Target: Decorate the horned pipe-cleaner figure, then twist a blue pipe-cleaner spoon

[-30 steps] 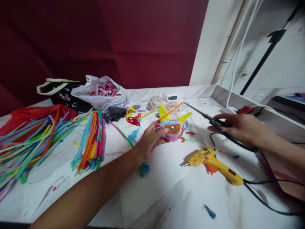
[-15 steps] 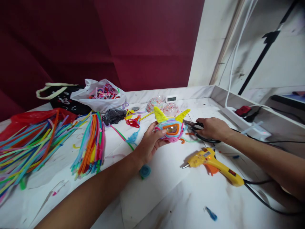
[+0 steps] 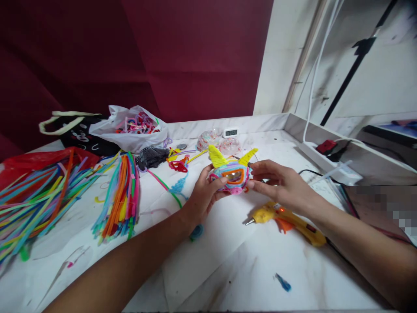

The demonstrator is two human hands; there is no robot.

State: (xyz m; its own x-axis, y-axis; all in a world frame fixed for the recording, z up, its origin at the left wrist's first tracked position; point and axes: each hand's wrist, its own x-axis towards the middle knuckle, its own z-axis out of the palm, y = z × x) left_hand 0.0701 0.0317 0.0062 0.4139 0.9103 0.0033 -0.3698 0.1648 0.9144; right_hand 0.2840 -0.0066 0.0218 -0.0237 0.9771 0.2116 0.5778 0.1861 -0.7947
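My left hand (image 3: 208,187) grips the left side of a colourful pipe-cleaner figure (image 3: 228,190), thumb across its front. The figure has a body wound in pastel rows, two yellow pointed ears and an orange-framed clear window. At its right edge, my right hand (image 3: 280,182) has its thumb and fingers curved around the side, touching it. A black-handled tool is mostly hidden behind that hand. Just below lies a yellow hot glue gun (image 3: 286,219), its nozzle pointing left and a red light lit.
Pipe cleaners in a bundle (image 3: 120,195) and a loose pile (image 3: 42,204) cover the left. Behind stand a white bag (image 3: 130,139), a black bag (image 3: 78,139), clear dotted domes (image 3: 208,140) and a small digital clock (image 3: 231,132). A power strip (image 3: 335,167) lies right.
My right hand has left the black-handled tool and moved left to the figure's right side. My left hand keeps holding the figure. The view has shifted slightly.
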